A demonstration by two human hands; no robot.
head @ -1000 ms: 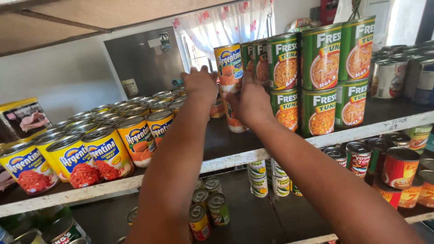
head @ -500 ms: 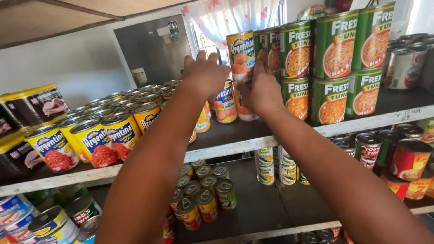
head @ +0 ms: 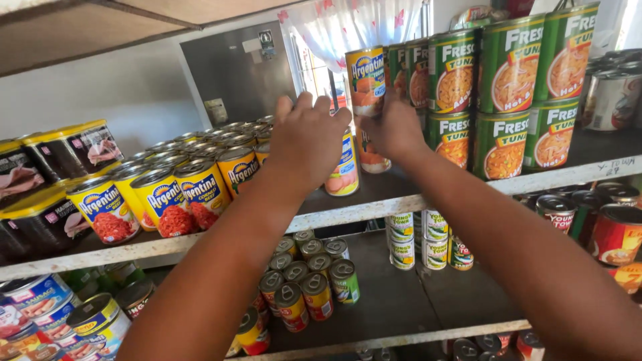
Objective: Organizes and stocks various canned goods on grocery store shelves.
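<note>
The right hand [head: 396, 127] is gripping a yellow and orange can [head: 366, 79] at the top of a small stack, fingers wrapped around its lower part. The left hand [head: 309, 137] is pressing against a yellow can [head: 344, 170] just to its left, fingers narrowly spread over the top; whether they are truly closing on it is hard to tell, since the hand is hiding most of it. The stack is standing mid-shelf, between the yellow corned beef cans [head: 160, 200] on the left and the green tuna cans [head: 508, 100] on the right. A nudge could be tipping the stacked cans off the wooden shelf [head: 348, 214], whose white front edge is worn. Behind, a curtained window [head: 354, 27] is glowing in a pale-walled room.
</note>
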